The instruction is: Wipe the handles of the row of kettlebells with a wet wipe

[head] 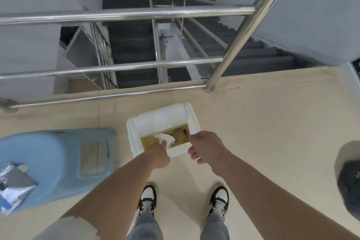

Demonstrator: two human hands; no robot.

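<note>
- Both hands reach down over a white bin (191, 122) on the landing floor. Left hand (158, 155) has its fingers at the bin's mouth, touching a white wipe (165, 138); whether it pinches the wipe or has just let go, cannot tell. Right hand (204, 147) sits at the bin's near right corner, fingers loosely curled, nothing visible in it.
- Railing (126, 13), steel, runs across the view beyond the bin, with the stairwell dropping away behind it.
- Stool (58, 154), blue plastic, stands left of the bin, just beside it. A silver pack (16, 185) lies on its seat, probably the wipe packet, though the label is unreadable.
- Dark bag (350, 181) at the right edge, well apart from the bin; contents hidden.
- Shoes (148, 198), black and white, planted just short of the bin.
- Kettlebells: none in view, so the row is somewhere out of frame.
- Wipe lies crumpled inside the bin on yellowish contents. Judgement: this looks like disposal of a used wipe.
- Handling, as judged: wipe is light, limp, damp and a bit clingy; it may stick to fingertips. Best held bunched in a finger pinch, then wrapped around a handle. The next one would likely come from the pack on the stool.
</note>
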